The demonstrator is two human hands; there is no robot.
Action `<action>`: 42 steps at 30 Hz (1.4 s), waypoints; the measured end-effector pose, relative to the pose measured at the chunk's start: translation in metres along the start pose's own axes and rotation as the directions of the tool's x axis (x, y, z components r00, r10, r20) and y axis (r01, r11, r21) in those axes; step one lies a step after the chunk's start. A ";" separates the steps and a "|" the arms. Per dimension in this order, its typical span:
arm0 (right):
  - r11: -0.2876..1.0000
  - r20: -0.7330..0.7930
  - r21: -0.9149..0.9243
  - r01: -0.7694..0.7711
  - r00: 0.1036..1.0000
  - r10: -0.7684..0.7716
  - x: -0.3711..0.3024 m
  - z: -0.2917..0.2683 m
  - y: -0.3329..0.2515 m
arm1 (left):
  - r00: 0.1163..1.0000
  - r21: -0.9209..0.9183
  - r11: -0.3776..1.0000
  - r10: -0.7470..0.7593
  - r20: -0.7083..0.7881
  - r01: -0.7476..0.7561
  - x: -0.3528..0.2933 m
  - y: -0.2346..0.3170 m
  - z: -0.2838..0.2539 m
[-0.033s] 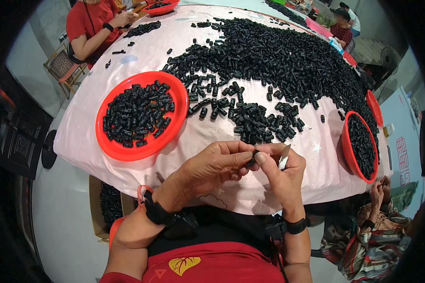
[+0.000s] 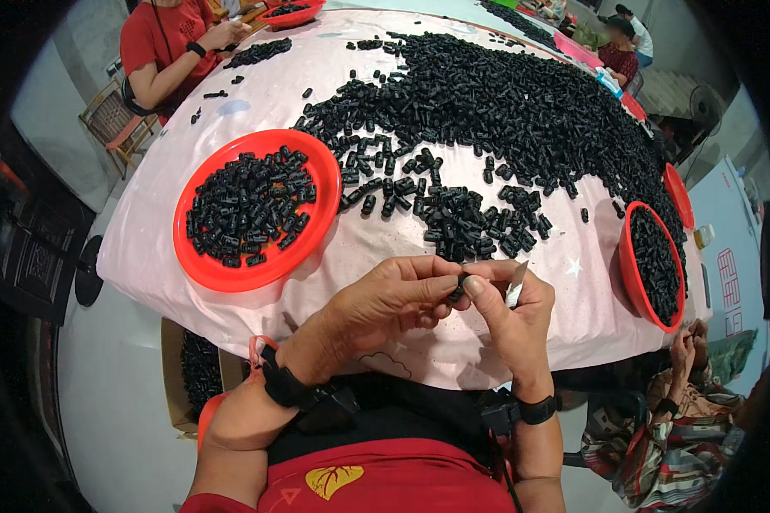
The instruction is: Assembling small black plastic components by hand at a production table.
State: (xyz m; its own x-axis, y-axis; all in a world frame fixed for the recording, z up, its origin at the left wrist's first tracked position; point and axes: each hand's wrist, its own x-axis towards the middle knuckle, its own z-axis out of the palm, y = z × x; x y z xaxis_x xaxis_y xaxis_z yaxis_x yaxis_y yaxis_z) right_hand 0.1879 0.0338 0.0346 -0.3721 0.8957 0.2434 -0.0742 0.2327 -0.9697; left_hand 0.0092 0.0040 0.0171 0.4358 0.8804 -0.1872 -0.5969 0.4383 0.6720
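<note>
**You are pinching a small black piece (image 2: 468, 291) between both hands**

You are probably dealing with something light and fairly stiff, so a fingertip pinch should be carrying it easily. Its shine is suggesting a smooth skin that may be turning slippery between your fingers; whether it is hard plastic or something more rubbery, you cannot tell from here. Gripping it by the two opposite sides, near the ends, looks like the surest hold. Nothing about it is looking fragile.

As for looks, it is showing only as a dark, short, rounded bit, mostly hiding behind your thumbs. Its likely kin, the loose black pieces (image 2: 466, 224) just beyond, are catching the light as stubby little cylinders.

Your left hand (image 2: 392, 295) is pressing thumb and forefinger together on it, while your right hand (image 2: 520, 318) is closing thumb and forefinger at its other side. That right hand is also holding a thin flat strip (image 2: 515, 284) (blade-like, so mind the edge). The piece is sitting above the near side of the cloth-covered worktop (image 2: 573, 329), between the red plate (image 2: 231, 279) and the red bowl (image 2: 635, 286).
</note>
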 end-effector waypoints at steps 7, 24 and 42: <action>0.998 0.041 -0.058 -0.036 0.998 0.038 0.000 -0.003 -0.003 | 1.000 -0.019 1.000 -0.005 -0.029 0.004 -0.001 -0.001 0.000; 1.000 0.091 -0.010 -0.014 0.996 0.015 0.003 -0.007 0.007 | 0.996 -0.117 0.990 -0.077 0.041 0.081 0.001 -0.001 -0.007; 0.986 0.077 -0.167 0.003 0.997 0.010 0.000 -0.002 0.006 | 0.999 0.036 0.999 0.007 -0.047 -0.006 0.000 -0.001 0.000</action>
State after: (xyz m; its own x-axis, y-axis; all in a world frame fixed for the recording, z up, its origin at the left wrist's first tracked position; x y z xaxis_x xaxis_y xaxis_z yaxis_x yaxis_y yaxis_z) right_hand 0.1893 0.0363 0.0286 -0.4430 0.8662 0.2314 0.0803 0.2954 -0.9520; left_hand 0.0098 0.0034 0.0161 0.3989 0.8912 -0.2160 -0.5750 0.4266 0.6981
